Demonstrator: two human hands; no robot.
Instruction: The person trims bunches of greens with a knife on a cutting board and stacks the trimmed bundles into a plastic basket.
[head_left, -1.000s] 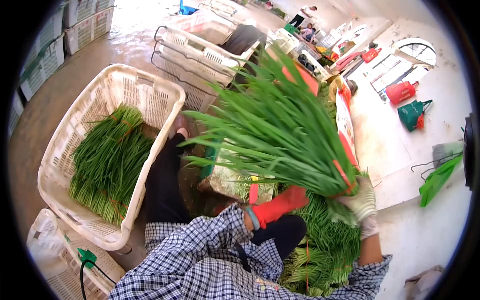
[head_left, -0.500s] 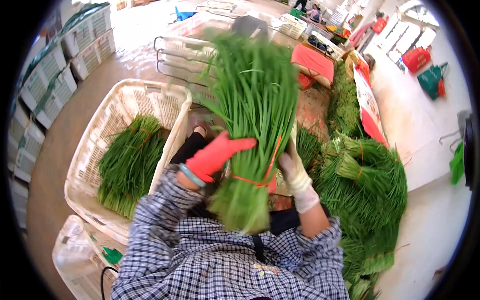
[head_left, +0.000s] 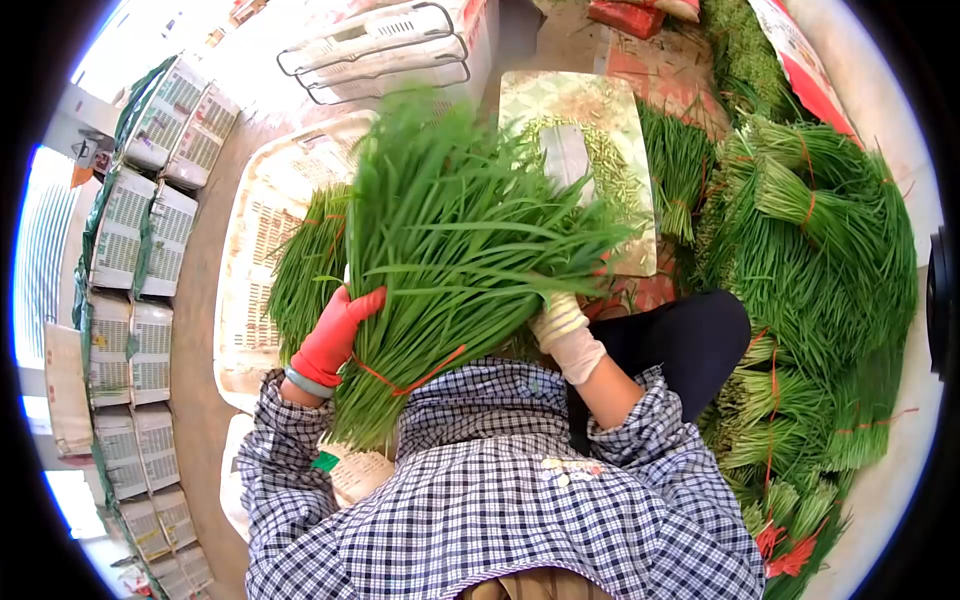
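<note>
A large bundle of long green stalks (head_left: 440,260), tied near its cut ends with an orange band, is held in front of my chest. My left hand (head_left: 340,335), in a red glove, grips the bundle's left side just above the band. On the right, my right hand (head_left: 565,325), in a pale glove, is closed against the leaves; its fingertips are partly hidden by them. Behind the bundle, a white crate (head_left: 250,290) holds other tied green bundles (head_left: 308,255). A patterned board (head_left: 520,100) with cut bits lies beyond my right hand.
Many tied bundles (head_left: 800,270) are piled along the right side. Stacked white crates (head_left: 120,240) line the left, and another crate with metal handles (head_left: 380,50) stands at the top. A white and red sack (head_left: 800,60) leans at the upper right.
The bundle has come from the right side over to the left, near the crate, with both hands on it. The view has turned left, showing more stacked crates.
</note>
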